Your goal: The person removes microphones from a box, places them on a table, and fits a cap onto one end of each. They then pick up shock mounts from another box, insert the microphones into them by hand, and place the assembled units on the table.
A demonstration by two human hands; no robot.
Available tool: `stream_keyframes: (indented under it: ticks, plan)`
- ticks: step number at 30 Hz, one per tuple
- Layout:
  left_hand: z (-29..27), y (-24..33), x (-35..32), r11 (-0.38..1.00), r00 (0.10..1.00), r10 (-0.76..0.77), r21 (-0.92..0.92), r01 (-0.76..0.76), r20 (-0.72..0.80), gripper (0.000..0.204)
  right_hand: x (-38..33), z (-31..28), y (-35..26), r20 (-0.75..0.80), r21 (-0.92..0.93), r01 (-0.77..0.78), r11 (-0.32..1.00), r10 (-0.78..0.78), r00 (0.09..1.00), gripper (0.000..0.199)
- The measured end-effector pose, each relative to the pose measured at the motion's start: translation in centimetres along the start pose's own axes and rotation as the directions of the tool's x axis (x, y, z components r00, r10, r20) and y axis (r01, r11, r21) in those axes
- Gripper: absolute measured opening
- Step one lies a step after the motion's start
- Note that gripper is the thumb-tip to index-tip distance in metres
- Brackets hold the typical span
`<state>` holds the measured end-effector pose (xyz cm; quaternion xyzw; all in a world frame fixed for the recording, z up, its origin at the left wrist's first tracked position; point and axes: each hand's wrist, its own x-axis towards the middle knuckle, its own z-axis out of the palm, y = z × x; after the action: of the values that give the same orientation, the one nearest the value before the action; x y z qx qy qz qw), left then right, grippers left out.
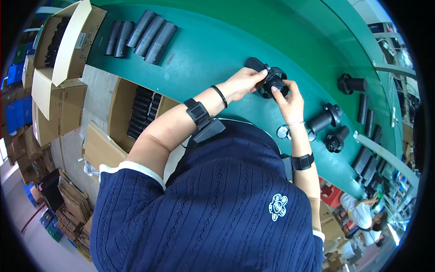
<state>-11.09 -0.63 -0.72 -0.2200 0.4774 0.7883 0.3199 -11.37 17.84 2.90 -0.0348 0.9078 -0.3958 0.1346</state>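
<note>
1. Stretching beneath the person's hands, the green worktop (204, 50) carries a group of black ribbed tubes (156, 41) at its far left.
2. More handled black fittings (353, 85) stand and lie on the right, well apart from the hands.
3. Open cartons (70, 45) holding dark pieces crowd the left side; at lower right I see people in white (362, 215).
4. Over the worktop, in front of the person, is the black part (274, 81): a round, open ring with a stubby cylindrical piece.
5. The left hand (247, 81) pinches it at one side; the right hand (291, 100) grips its ring side, thumb across the front.
6. A pale label (80, 41) marks one carton, its print too small to read; the navy top (204, 204) bears a white flower-shaped emblem (278, 207).
</note>
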Motion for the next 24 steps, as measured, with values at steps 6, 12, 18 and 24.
stream_keyframes:
  ticks: [6, 12, 18, 24]
  plan:
    - [0.5, 0.3, 0.4, 0.997, 0.992, -0.069, -0.030, 0.066, -0.105, 0.030, 0.0, 0.0, -0.9, -0.027, -0.107, 0.193, 0.975, -0.197, 0.980, 0.043]
    - [1.6, 1.6, 1.0, 0.949, 0.953, 0.263, 0.219, -0.228, -0.149, 0.042, 0.8, -0.4, -0.7, -0.051, -0.086, 0.252, 0.964, -0.257, 0.965, 0.041]
    - [1.8, 3.5, 3.2, 0.971, 0.999, 0.049, 0.233, -0.046, -0.007, 0.059, 1.2, -0.7, -0.7, -0.028, -0.119, 0.303, 0.946, -0.308, 0.951, 0.042]
    - [2.1, 4.8, 4.1, 0.977, 0.998, 0.002, 0.214, -0.014, 0.059, 0.058, 1.1, -1.7, -2.1, 0.108, -0.164, 0.398, 0.903, -0.385, 0.917, 0.038]
